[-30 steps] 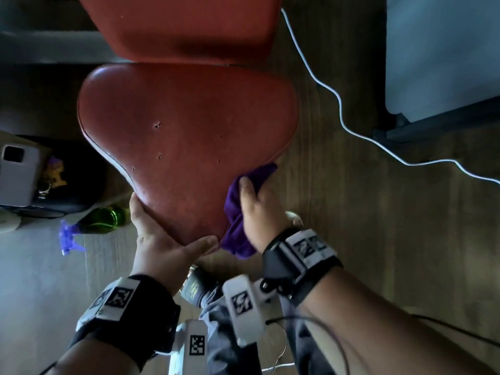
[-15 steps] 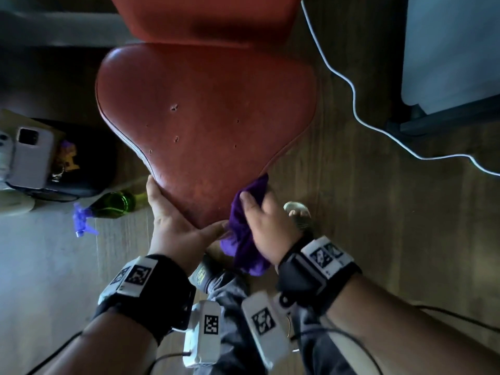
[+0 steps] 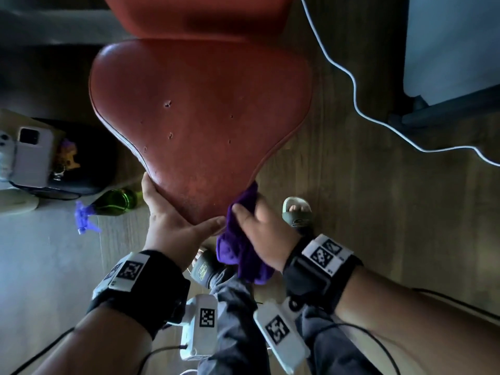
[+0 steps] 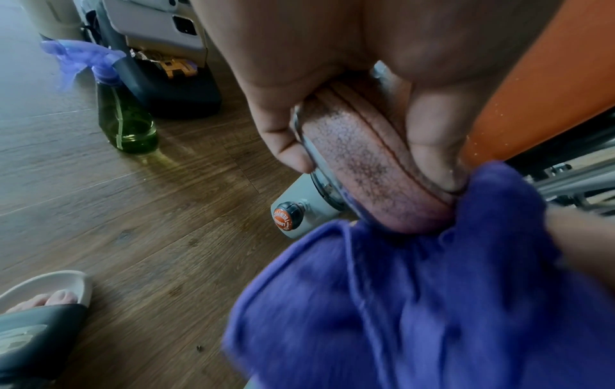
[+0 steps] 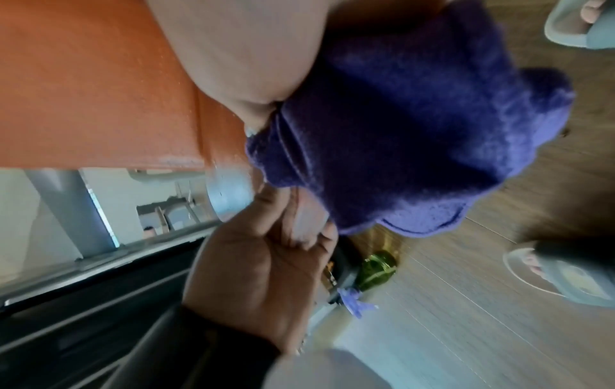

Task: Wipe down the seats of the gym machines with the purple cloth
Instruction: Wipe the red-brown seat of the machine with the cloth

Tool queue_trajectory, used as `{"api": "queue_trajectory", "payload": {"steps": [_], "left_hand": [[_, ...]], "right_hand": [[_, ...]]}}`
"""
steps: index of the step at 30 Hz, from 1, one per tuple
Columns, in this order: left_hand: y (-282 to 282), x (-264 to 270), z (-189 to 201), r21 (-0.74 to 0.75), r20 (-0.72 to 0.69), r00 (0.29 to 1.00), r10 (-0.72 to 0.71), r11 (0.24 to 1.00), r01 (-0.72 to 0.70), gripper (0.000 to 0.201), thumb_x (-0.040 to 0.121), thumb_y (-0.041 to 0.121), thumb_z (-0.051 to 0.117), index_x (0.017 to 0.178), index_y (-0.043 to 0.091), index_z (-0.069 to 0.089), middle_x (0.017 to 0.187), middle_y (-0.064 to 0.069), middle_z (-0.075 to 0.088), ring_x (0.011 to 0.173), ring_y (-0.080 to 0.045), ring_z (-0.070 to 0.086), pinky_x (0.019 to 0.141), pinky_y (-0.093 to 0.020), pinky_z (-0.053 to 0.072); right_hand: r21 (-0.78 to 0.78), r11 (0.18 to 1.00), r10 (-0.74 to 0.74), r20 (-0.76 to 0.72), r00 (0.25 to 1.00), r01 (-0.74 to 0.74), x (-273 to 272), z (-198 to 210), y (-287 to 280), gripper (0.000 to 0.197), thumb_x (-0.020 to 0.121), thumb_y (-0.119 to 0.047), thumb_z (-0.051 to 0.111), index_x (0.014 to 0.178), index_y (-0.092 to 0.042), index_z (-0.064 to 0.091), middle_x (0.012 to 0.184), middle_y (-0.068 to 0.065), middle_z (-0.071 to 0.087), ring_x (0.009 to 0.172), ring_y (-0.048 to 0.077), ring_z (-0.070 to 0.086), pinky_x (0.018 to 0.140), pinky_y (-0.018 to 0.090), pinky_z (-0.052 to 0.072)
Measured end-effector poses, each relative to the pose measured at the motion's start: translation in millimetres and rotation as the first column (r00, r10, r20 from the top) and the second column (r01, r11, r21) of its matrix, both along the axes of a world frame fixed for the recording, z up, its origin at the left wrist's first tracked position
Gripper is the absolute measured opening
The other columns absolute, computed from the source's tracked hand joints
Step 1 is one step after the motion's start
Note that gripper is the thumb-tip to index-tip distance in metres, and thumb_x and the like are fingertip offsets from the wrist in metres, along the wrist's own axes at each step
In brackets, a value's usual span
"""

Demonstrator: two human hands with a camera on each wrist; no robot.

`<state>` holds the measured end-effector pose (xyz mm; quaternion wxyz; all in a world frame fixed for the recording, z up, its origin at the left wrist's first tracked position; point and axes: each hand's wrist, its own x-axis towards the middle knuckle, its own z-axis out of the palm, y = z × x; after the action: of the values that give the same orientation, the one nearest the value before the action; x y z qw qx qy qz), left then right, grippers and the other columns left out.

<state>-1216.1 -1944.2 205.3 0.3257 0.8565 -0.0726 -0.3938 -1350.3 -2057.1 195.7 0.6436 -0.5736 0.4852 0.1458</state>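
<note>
A red heart-shaped machine seat (image 3: 200, 117) fills the middle of the head view, its narrow tip pointing at me. My left hand (image 3: 173, 226) grips that tip, thumb (image 4: 432, 147) on top and fingers (image 4: 283, 136) curled under the edge (image 4: 369, 163). My right hand (image 3: 262, 231) holds the bunched purple cloth (image 3: 240, 239) against the seat's near right edge, right beside the left thumb. In the right wrist view the cloth (image 5: 416, 126) is pressed to the orange-red side (image 5: 100, 92); most of it hangs below the seat.
A green spray bottle (image 3: 113, 203) with a purple trigger stands on the wood floor to the left, by a black machine base (image 3: 89, 163) carrying phones (image 3: 32, 155). A white cable (image 3: 351, 85) snakes at right. My sandalled feet (image 3: 296, 212) are under the seat. An orange knob (image 4: 286, 218) sits below.
The right hand has slid the cloth down along the seat's right edge toward the tip, closer to the left thumb. The left hand keeps its grip on the tip.
</note>
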Motion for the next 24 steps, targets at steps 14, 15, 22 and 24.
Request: {"api": "queue_trajectory", "payload": {"steps": [14, 15, 22, 24], "left_hand": [[0.9, 0.8, -3.9, -0.019, -0.019, 1.0, 0.021, 1.0, -0.021, 0.143, 0.056, 0.014, 0.096, 0.154, 0.036, -0.006, 0.14, 0.005, 0.03, 0.129, -0.012, 0.037, 0.106, -0.032, 0.036], [1.5, 1.2, -4.5, -0.029, -0.031, 0.999, 0.028, 0.999, -0.029, 0.144, 0.055, 0.013, 0.097, 0.153, 0.039, -0.005, 0.141, 0.004, 0.03, 0.129, -0.013, 0.039, 0.106, -0.033, 0.037], [0.9, 0.7, -6.4, -0.01, 0.034, 0.999, 0.0, 1.0, 0.0, 0.142, 0.055, 0.017, 0.097, 0.154, 0.037, -0.003, 0.136, 0.004, 0.034, 0.124, -0.013, 0.04, 0.103, -0.033, 0.036], [1.9, 1.4, -7.7, -0.02, 0.036, 0.999, -0.009, 1.0, 0.01, 0.144, 0.052, 0.02, 0.098, 0.153, 0.037, -0.003, 0.136, 0.005, 0.035, 0.125, -0.016, 0.041, 0.106, -0.035, 0.037]], "right_hand": [[-0.314, 0.945, -0.116, -0.053, 0.992, 0.094, 19.5, -22.9, -46.2, 0.06, 0.097, -0.055, 0.045, 0.126, -0.004, 0.06, 0.126, 0.014, 0.066, 0.125, 0.025, 0.057, 0.106, 0.024, 0.034], [-0.188, 0.98, -0.071, -0.052, 0.996, 0.06, 15.7, -17.8, -37.6, 0.052, 0.098, -0.051, 0.049, 0.126, -0.007, 0.058, 0.125, 0.01, 0.066, 0.124, 0.022, 0.057, 0.102, 0.021, 0.035], [-0.458, 0.879, -0.165, -0.039, 0.986, 0.129, 22.0, -31.9, -86.6, 0.079, 0.093, -0.071, 0.038, 0.114, -0.001, 0.066, 0.115, 0.017, 0.07, 0.114, 0.026, 0.062, 0.102, 0.027, 0.041], [-0.554, 0.814, -0.212, -0.002, 0.977, 0.175, 20.7, -29.5, -107.8, 0.065, 0.096, -0.057, 0.046, 0.105, 0.003, 0.067, 0.104, 0.012, 0.071, 0.102, 0.019, 0.064, 0.095, 0.012, 0.041]]}}
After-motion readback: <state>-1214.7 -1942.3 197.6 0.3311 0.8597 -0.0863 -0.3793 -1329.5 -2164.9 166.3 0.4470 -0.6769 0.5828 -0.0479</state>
